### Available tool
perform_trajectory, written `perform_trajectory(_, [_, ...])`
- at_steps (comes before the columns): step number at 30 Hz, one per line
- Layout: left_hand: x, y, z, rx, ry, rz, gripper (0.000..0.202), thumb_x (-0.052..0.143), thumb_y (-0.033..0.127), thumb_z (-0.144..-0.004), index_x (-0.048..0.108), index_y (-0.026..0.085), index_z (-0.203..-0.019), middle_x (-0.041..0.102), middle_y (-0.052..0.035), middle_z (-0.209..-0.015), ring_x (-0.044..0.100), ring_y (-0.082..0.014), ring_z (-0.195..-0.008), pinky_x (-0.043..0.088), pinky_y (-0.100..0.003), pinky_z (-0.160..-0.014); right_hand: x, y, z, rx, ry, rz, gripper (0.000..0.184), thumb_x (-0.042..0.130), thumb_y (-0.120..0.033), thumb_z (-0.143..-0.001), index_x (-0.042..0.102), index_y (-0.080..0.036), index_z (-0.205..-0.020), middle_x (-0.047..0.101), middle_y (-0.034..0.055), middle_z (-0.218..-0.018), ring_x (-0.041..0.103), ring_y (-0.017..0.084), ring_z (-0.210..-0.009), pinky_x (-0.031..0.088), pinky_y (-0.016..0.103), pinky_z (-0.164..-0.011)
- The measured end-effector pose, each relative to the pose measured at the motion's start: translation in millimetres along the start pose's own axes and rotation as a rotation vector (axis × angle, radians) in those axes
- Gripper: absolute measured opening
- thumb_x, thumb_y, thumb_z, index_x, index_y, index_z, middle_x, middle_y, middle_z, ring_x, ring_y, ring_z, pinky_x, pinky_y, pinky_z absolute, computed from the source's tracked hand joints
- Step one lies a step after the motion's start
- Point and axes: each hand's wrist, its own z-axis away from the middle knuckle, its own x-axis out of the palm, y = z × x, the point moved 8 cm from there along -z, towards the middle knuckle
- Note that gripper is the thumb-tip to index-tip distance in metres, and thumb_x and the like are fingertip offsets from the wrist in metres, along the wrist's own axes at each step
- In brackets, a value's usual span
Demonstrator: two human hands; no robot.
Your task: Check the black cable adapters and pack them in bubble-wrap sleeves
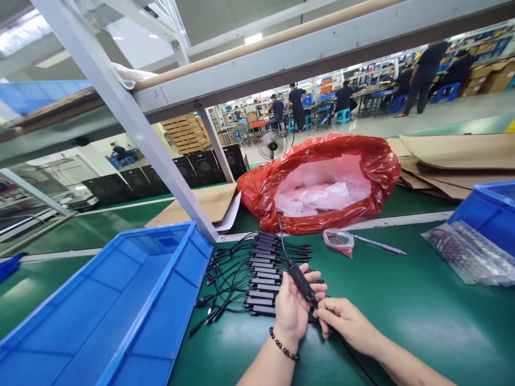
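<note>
A slim black adapter box (302, 284) with a cable at each end lies across the palm of my left hand (293, 305). That hand is turned palm up, and its thumb rests along the box while the fingers curl loosely under it. At the box's lower end, the fingertips of my right hand (341, 320) pinch the black cable (315, 304). The cable's other part runs down past my right wrist. Just left of my hands, several similar adapter boxes (263, 287) lie in a column on the green tabletop (402, 321), their cables (225, 289) spread to the left.
A large blue bin (100, 300) stands at left, and a blue bin (491, 209) at right beside plastic bags (470, 252). Behind lies a red bag (322, 185) of clear sleeves. A tape roll (338, 241), pen (380, 244) and cardboard (454, 155) lie about. A shelf post (161, 155) rises left.
</note>
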Motion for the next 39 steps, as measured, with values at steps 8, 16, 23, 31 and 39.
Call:
perform_trajectory(8, [3.7,13,2,0.186,-0.043,-0.180,0.016,0.064,0.024,-0.072,0.052,0.017,-0.079,0.060,0.0011,-0.071,0.059,-0.0126,-0.064,0.043,-0.026,-0.063,5,2,1,0.034,-0.007,-0.044,0.045,0.052,-0.059,-0.074,0.048,-0.016,-0.060,0.054,-0.0009,-0.049,0.049,0.010,-0.046,0.038,0.024,-0.051])
perform_trajectory(16, [5.0,10,4,0.183,-0.010,-0.265,0.026,0.062,0.026,-0.074,0.045,0.019,-0.094,0.064,-0.0007,-0.074,0.062,-0.0143,-0.063,0.044,-0.029,-0.066,14,10,1,0.045,-0.043,-0.084,0.052,0.046,-0.065,-0.074,0.055,-0.014,-0.067,0.056,0.0001,-0.046,0.047,0.010,-0.040,0.039,0.024,-0.047])
perform_trajectory(23, [2.0,7,3,0.155,0.006,-0.211,0.037,0.062,0.034,-0.074,0.048,0.017,-0.104,0.067,-0.0071,-0.083,0.064,-0.0175,-0.065,0.045,-0.033,-0.068,12,15,0,0.054,-0.059,-0.152,0.052,0.049,-0.064,-0.073,0.057,-0.013,-0.071,0.055,-0.0014,-0.044,0.046,0.009,-0.038,0.037,0.023,-0.045])
perform_trajectory(31, [1.3,3,2,0.093,0.029,-0.130,0.046,0.048,0.049,-0.079,0.053,0.012,-0.105,0.068,-0.0125,-0.083,0.065,-0.0216,-0.067,0.045,-0.035,-0.067,10,16,0,0.073,-0.053,-0.244,0.052,0.051,-0.063,-0.073,0.058,-0.011,-0.073,0.054,-0.0020,-0.044,0.047,0.009,-0.038,0.035,0.023,-0.046])
perform_trajectory(39, [-0.1,6,2,0.081,0.036,-0.124,0.038,0.055,0.039,-0.077,0.059,0.010,-0.102,0.068,-0.0120,-0.081,0.064,-0.0199,-0.065,0.046,-0.033,-0.067,11,12,1,0.067,-0.066,-0.249,0.052,0.050,-0.062,-0.074,0.059,-0.011,-0.072,0.054,-0.0014,-0.044,0.047,0.009,-0.038,0.036,0.023,-0.046])
